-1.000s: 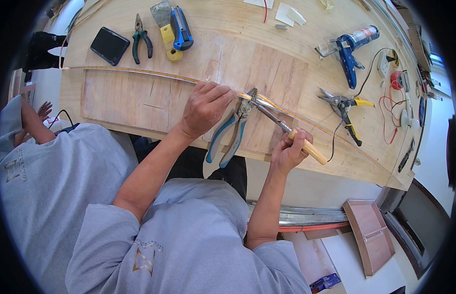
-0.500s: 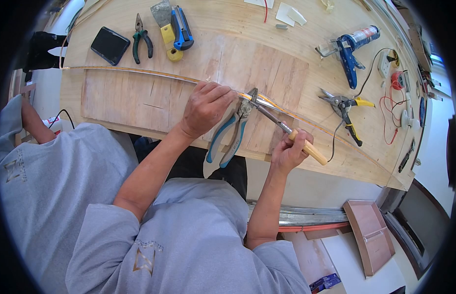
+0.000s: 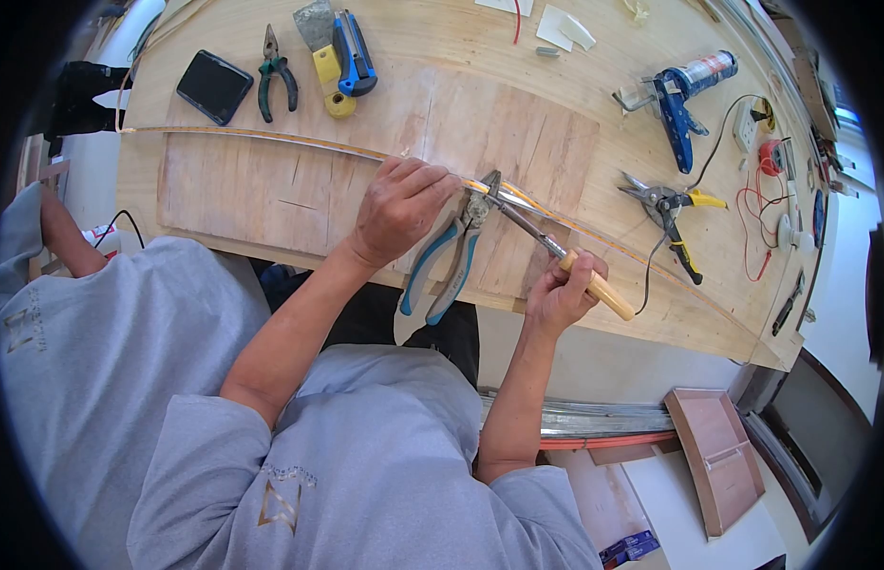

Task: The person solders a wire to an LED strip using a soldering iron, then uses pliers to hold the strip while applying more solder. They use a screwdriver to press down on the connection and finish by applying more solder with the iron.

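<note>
My left hand (image 3: 404, 211) is closed in a pinch on a thin LED strip (image 3: 271, 137) with an orange-yellow face, which crosses the board from left to right. In my right hand (image 3: 564, 290) is a soldering iron (image 3: 601, 287), gripped by its wooden handle. Its metal shaft slants up to the left, with the tip right at the strip by my left fingertips. Pliers with blue-grey handles (image 3: 444, 264) lie under the strip there, jaws close to the iron's tip and handles over the table's front edge.
Left on the table are a black phone (image 3: 215, 87), green-handled pliers (image 3: 277, 78), a scraper (image 3: 326, 71) and a blue utility knife (image 3: 355, 59). To the right lie yellow-handled snips (image 3: 668, 204), a caulking gun (image 3: 677, 109) and a power strip (image 3: 746, 123). Another person (image 3: 148, 323) is at my left.
</note>
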### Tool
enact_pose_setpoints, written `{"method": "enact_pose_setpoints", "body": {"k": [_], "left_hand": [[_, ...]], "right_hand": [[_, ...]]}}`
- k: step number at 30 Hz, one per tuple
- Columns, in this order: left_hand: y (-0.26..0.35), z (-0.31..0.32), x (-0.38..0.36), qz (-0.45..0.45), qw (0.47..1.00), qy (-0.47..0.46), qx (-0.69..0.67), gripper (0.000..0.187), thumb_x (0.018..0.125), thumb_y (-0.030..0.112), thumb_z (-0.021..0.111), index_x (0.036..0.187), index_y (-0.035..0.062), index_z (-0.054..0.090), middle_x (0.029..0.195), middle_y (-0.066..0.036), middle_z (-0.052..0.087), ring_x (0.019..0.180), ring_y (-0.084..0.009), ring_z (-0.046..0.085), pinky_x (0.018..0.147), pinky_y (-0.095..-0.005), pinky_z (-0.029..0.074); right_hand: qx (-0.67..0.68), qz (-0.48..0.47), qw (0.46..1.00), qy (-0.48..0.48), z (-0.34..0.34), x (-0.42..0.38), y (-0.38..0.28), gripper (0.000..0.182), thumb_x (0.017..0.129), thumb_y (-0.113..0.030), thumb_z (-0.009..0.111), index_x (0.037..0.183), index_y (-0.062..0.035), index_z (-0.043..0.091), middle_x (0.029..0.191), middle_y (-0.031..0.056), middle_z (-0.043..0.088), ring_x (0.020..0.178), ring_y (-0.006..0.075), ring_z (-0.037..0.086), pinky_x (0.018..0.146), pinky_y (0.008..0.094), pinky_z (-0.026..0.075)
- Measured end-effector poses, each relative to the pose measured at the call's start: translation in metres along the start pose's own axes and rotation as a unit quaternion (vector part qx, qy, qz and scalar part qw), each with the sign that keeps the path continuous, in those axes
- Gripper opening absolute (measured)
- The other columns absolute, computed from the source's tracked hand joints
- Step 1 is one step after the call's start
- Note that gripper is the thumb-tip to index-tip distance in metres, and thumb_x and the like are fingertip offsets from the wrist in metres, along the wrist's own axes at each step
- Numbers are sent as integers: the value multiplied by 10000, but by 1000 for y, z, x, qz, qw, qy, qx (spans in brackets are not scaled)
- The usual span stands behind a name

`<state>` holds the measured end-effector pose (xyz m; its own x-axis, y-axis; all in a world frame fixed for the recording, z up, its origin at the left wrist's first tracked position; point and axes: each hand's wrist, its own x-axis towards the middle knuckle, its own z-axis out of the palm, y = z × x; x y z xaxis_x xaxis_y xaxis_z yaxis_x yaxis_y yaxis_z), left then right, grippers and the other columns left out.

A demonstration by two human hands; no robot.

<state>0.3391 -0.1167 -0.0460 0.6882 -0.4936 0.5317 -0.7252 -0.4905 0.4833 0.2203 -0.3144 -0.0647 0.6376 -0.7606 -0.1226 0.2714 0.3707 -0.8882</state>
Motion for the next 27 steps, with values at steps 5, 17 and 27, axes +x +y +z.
{"method": "enact_pose_setpoints", "body": {"k": [5, 17, 27], "left_hand": [[-1, 1, -1, 3, 1000, 7, 2, 153, 728, 12, 691, 874, 38, 657, 826, -50, 629, 742, -204, 596, 689, -324, 438], [0, 0, 1, 3, 1000, 7, 0, 155, 722, 10, 697, 870, 30, 655, 818, -55, 632, 727, -204, 597, 676, -322, 438], [2, -1, 2, 2, 1000, 12, -6, 151, 723, 4, 699, 867, 30, 660, 810, -57, 639, 723, -204, 602, 670, -318, 440]], "right_hand": [[12, 2, 1000, 3, -2, 0, 1, 122, 890, -148, 592, 859, -57, 518, 702, 9, 502, 541, 65, 431, 874, 471, 521], [-15, 2, 1000, 13, 4, -1, -2, 130, 888, -153, 598, 852, -56, 519, 713, 13, 510, 550, 62, 450, 873, 490, 522], [-8, -2, 1000, -2, 3, -1, -2, 142, 889, -163, 599, 846, -54, 518, 694, 9, 496, 525, 63, 423, 850, 437, 534]]}}
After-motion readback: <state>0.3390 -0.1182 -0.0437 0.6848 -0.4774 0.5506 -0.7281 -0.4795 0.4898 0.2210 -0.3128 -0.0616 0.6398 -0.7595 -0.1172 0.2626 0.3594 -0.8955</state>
